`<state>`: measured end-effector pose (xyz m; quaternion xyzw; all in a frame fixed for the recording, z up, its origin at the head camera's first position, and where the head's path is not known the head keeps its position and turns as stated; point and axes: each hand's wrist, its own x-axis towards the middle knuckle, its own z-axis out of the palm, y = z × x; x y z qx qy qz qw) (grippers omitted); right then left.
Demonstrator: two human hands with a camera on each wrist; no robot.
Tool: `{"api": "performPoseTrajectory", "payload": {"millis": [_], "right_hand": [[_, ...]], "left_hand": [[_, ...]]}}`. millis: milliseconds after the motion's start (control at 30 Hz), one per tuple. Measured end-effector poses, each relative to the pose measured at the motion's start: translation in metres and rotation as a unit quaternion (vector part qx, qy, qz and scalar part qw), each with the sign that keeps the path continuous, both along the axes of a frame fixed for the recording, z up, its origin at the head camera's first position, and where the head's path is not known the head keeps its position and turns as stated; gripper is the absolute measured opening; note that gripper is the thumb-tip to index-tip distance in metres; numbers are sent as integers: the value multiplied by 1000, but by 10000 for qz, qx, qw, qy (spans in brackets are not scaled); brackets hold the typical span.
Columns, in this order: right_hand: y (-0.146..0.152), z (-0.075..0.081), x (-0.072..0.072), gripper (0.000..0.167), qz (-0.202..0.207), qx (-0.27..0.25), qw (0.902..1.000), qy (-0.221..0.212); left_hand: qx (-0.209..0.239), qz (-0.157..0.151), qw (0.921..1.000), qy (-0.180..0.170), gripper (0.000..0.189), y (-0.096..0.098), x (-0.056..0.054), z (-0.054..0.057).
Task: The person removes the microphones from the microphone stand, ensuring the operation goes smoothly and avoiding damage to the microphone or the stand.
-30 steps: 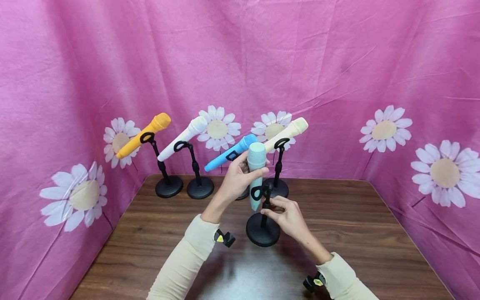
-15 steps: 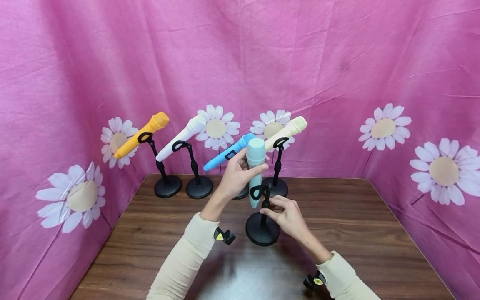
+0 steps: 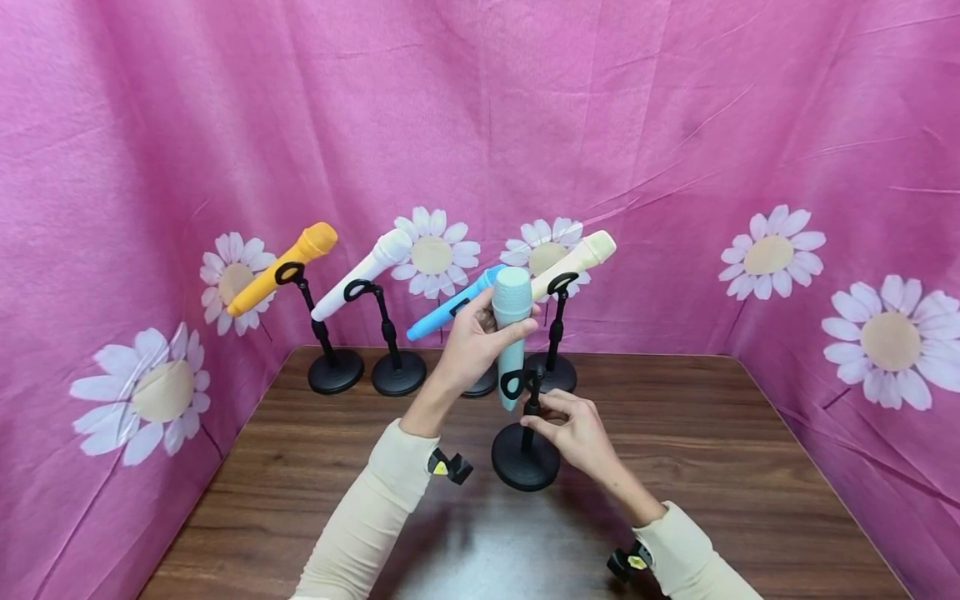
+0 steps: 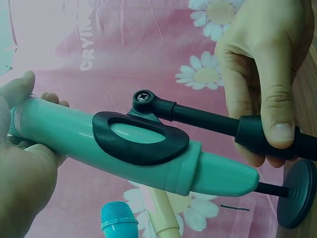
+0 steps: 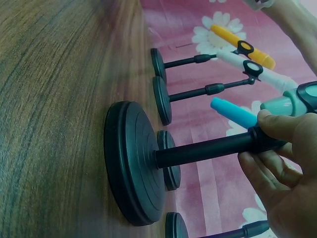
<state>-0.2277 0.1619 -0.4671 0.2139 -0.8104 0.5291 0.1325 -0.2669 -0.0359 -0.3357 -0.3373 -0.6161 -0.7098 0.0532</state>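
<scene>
Mint microphone [image 3: 512, 356] tilts against the clip [image 4: 133, 153] of the black stand [image 3: 525, 460]; the fingers of your left hand [image 3: 468, 350] grip it, those of your right hand [image 3: 574, 429] pinch the stand. Uneven pushing could twist the clip.

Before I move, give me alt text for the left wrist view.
The left hand holds a mint microphone with a black clip against its side; the right hand pinches the black stand. A blue microphone and cream microphone show below.

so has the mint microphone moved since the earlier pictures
Yes, slightly up: in the head view, the mint microphone sits higher relative to the table.
</scene>
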Motion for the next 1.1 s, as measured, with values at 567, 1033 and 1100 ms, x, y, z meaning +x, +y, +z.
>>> {"api": "performPoseTrajectory", "payload": {"millis": [567, 1033, 1100], "right_hand": [[-1, 0, 0, 22, -3, -1, 10000, 49], [-1, 0, 1, 22, -44, -13, 10000, 26], [-1, 1, 1, 23, -45, -21, 10000, 40]], "left_hand": [[65, 128, 9998, 143, 37, 2, -3, 11], [208, 219, 9995, 83, 38, 3, -2, 20], [242, 238, 9994, 102, 37, 4, -2, 21]]}}
